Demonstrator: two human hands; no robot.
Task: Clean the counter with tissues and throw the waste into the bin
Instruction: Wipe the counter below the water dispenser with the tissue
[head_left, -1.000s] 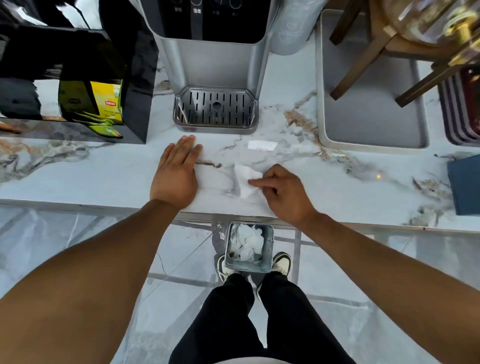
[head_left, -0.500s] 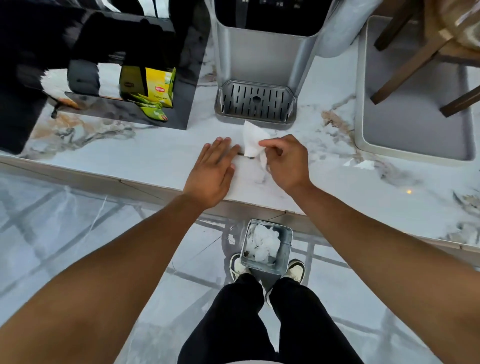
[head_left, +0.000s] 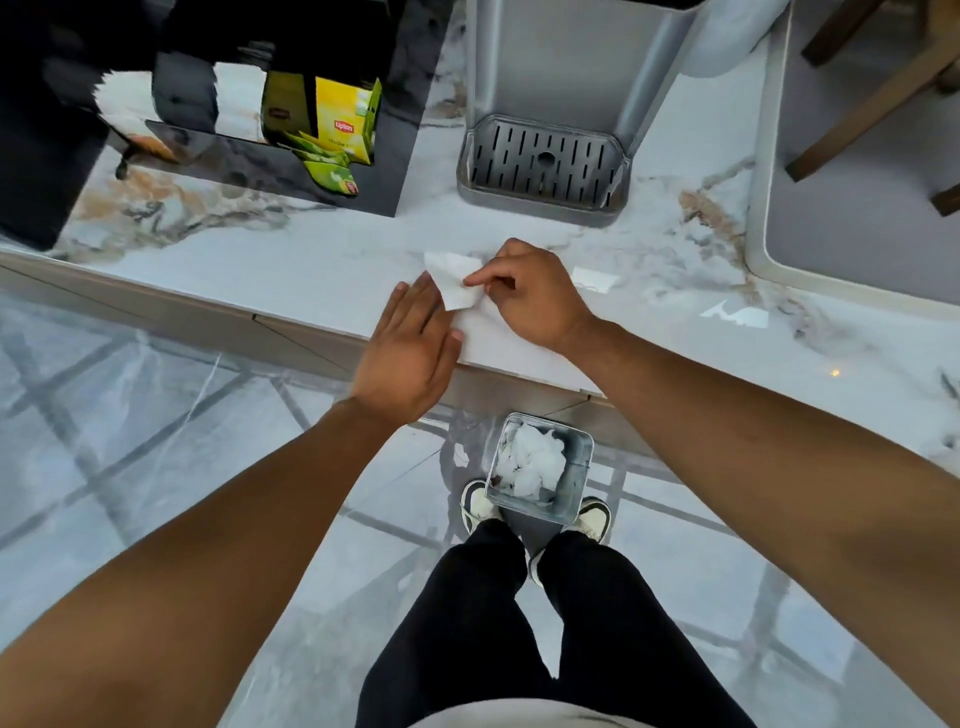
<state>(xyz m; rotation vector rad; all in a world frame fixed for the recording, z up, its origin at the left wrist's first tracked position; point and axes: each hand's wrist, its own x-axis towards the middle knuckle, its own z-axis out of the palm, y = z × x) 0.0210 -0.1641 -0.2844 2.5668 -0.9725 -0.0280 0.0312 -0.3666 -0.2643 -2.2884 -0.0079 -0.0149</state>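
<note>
A white tissue (head_left: 454, 280) lies on the marble counter (head_left: 311, 265) near its front edge, pinched by the fingertips of my right hand (head_left: 535, 299). My left hand (head_left: 410, 353) is flat with fingers together at the counter edge, its fingertips touching the tissue's left corner; it holds nothing. On the floor just below, between my shoes, stands a small square metal bin (head_left: 540, 467) holding crumpled white tissues.
A silver dispenser with a drip tray (head_left: 543, 166) stands behind the hands. A black case with a yellow Lipton tea box (head_left: 343, 122) is at the back left. A grey tray (head_left: 852, 223) under wooden legs sits at the right.
My right hand has drawn the tissue back from the drip tray toward the counter's front edge. My left hand has slid back to the edge, palm partly off the counter.
</note>
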